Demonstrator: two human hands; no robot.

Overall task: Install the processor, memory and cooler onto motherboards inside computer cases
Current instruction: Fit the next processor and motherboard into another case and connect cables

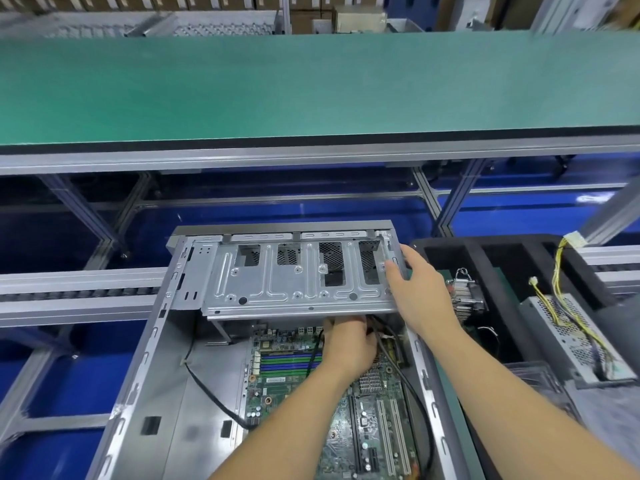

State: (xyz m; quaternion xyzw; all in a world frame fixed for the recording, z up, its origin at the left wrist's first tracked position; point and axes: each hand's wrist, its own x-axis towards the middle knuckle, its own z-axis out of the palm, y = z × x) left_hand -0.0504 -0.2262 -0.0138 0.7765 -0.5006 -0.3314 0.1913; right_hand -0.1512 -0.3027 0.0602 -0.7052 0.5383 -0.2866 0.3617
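Left hand: your left hand reaches forward into the computer case, wrist over the motherboard, knuckles up; its fingertips go under the edge of the drive cage among the cables.
Left grip: the fingers curl down by the cables, but you cannot tell whether they hold one.
Right hand: your right hand stretches out from the right, forearm crossing the case's right wall.
Right grip: fingers and thumb close on the cage's right end, holding it.
Drive cage: it sits tilted over the far end of the case, above the board.
Motherboard: it lies flat in the case floor, memory slots just left of your left wrist.
Cooler: a finned heatsink sits in the black foam tray, just beside the case on the right.
Power supply: a perforated metal box with yellow wires lies further right.
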